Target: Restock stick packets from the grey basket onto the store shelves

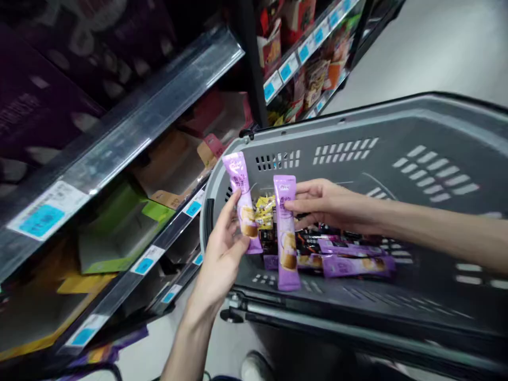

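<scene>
Both hands are over the near left corner of a grey plastic shopping basket point(397, 124), each holding one long purple snack packet upright. The left hand point(220, 256), coming up from the bottom of the frame, is partly closed, with thumb and fingertips pinching the lower half of the left purple packet point(241, 182). The right hand point(325, 203) reaches in from the right edge, its fingers drawn together on the upper part of the right purple packet point(286, 238), which hangs down to just above the basket floor.

The two packets stand side by side, close but apart, with small yellow wrapped sweets point(265, 209) visible between and behind them. More purple packets point(355, 264) lie flat on the basket floor, below and right of the right hand.

As I see it, this is the handling of two packets at the basket. Setting either one down would call only for a short drop and a loosened pinch.

Store shelves with blue price labels point(42, 219) fill the left of the frame.
</scene>
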The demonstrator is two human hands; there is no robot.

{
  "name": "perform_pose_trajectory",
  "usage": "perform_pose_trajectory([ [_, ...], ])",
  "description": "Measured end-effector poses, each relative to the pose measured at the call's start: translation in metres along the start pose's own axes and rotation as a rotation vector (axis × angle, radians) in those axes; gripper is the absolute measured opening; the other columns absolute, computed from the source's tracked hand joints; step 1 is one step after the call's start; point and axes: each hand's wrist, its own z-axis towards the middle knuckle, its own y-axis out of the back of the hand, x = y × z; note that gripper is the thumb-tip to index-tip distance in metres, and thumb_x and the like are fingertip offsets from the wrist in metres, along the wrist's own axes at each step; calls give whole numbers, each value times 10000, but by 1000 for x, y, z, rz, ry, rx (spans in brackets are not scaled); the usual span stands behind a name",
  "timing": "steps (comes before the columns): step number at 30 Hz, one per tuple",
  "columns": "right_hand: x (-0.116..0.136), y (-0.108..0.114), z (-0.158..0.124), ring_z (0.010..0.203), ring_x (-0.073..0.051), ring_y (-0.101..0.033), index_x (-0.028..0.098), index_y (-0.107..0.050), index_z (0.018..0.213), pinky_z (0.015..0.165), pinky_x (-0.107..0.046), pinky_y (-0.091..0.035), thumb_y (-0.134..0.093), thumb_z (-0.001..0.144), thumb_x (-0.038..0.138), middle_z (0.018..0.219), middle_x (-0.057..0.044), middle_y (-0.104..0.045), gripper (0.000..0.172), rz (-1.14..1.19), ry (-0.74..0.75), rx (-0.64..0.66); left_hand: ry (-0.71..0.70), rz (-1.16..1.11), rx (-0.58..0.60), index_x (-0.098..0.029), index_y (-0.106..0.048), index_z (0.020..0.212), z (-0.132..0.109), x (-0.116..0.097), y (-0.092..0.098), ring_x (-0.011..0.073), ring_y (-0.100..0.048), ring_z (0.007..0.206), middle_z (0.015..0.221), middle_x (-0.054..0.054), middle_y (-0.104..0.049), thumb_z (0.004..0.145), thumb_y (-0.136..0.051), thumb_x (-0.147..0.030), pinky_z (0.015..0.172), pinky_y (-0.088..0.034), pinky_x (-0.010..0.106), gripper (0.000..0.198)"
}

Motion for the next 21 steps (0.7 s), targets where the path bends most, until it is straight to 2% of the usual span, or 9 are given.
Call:
perform_pose_trajectory([
  [4,-1,1,3,874,-157,-708,222,-755,1152,792,-283,-614,-816,836,295,1006,-58,-753,329,8,10,2,18,-4,11,-366,-413,1501,0,-3,0,272,-431,1429,1591,16,-410,868,-606,-98,1167,-392,387,715],
  [7,-1,0,3,850,-162,-706,207,-761,1138,775,-284,-615,-847,796,301,968,-61,-753,365,17,-1,-4,35,-3,13,-374,-403,1506,-1,-4,0,276,-439,1421,1575,15,-433,836,-573,-53,1133,-427,395,762],
  [15,0,-2,3,828,-157,-700,208,-763,1128,767,-287,-615,-859,774,317,958,-53,-751,383,18,-11,-15,41,-8,-1,-372,-409,1493,0,-4,-1,242,-481,1371,1545,1,-461,745,-509,22,1126,-414,377,852],
  [18,-1,-1,4,825,-164,-701,198,-764,1127,758,-288,-615,-868,762,324,955,-64,-749,400,15,-17,-25,52,-20,-26,-374,-443,1468,0,-5,-1,230,-502,1336,1508,-3,-491,755,-513,12,1096,-429,356,813],
  [21,-3,0,4,865,-179,-706,197,-760,1136,763,-289,-614,-861,771,337,996,-78,-750,404,18,-21,-20,70,-30,-87,-359,-450,1451,0,-5,-2,222,-561,1232,1372,25,-578,842,-586,-92,1050,-453,349,679],
])
